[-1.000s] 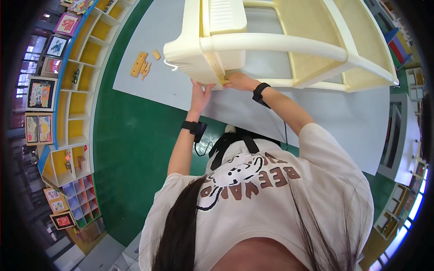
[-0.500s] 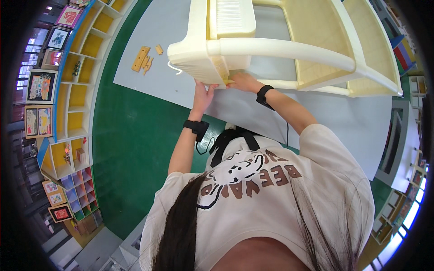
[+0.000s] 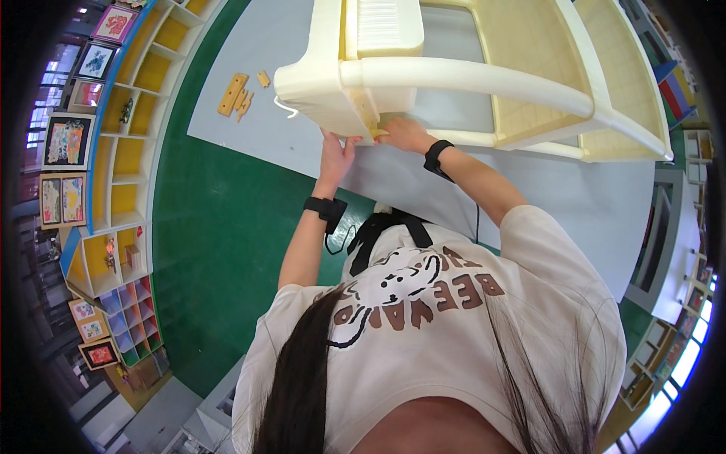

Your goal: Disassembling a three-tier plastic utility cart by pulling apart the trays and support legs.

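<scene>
A large cream plastic rack point(image 3: 469, 73) with rounded rails and several panels lies in front of me. My left hand point(image 3: 335, 160) grips the lower near edge of its ribbed left end, fingers under or behind the panel and thumb on this side. Close beside it, my right hand point(image 3: 407, 136) reaches in beneath the front rail, thumb and fingers pinched at the same corner. A yellowish fitting point(image 3: 369, 113) shows in the rack just above both sets of fingertips. What the right fingers pinch is too small to make out.
The rack rests on a grey tabletop point(image 3: 261, 125). Several tan pieces point(image 3: 234, 94) lie left of it, and a white hook-like cord point(image 3: 286, 107) sticks out from its left end. Green floor point(image 3: 219, 227) and white-and-yellow shelves point(image 3: 128, 163) are at left.
The rack's left end and both hands sit slightly farther left. Both hands stay at the same corner, their hold much the same.
</scene>
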A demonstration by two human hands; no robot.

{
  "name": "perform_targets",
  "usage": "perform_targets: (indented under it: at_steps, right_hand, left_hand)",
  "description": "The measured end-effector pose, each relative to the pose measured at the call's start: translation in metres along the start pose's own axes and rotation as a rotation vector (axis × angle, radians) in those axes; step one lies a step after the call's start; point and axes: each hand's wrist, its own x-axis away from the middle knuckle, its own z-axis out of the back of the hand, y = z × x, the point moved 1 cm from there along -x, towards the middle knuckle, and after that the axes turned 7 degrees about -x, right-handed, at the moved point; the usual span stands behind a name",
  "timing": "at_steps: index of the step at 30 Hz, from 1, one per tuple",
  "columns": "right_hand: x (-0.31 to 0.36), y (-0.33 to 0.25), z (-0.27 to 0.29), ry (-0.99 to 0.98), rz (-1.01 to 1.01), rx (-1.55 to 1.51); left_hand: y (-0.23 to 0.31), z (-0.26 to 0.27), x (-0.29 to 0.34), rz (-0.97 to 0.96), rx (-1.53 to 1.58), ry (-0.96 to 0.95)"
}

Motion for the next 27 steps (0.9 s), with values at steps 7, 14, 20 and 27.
perform_targets:
  at_steps: [7,14,20,27]
  right_hand:
    - [0.001,-0.002,-0.001,0.016,-0.027,-0.059]
    - [0.006,-0.007,-0.001,0.058,-0.105,0.005]
    - [0.009,-0.008,-0.003,0.077,-0.141,0.059]
    - [0.019,0.004,-0.012,0.119,0.04,0.213]
  left_hand:
    - [-0.004,0.001,0.001,0.05,-0.002,0.014]
    - [-0.011,0.001,0.003,0.106,0.156,-0.009]
    - [-0.017,0.0,-0.001,0.084,0.17,-0.025]
    - [-0.025,0.004,-0.003,0.042,0.166,-0.023]
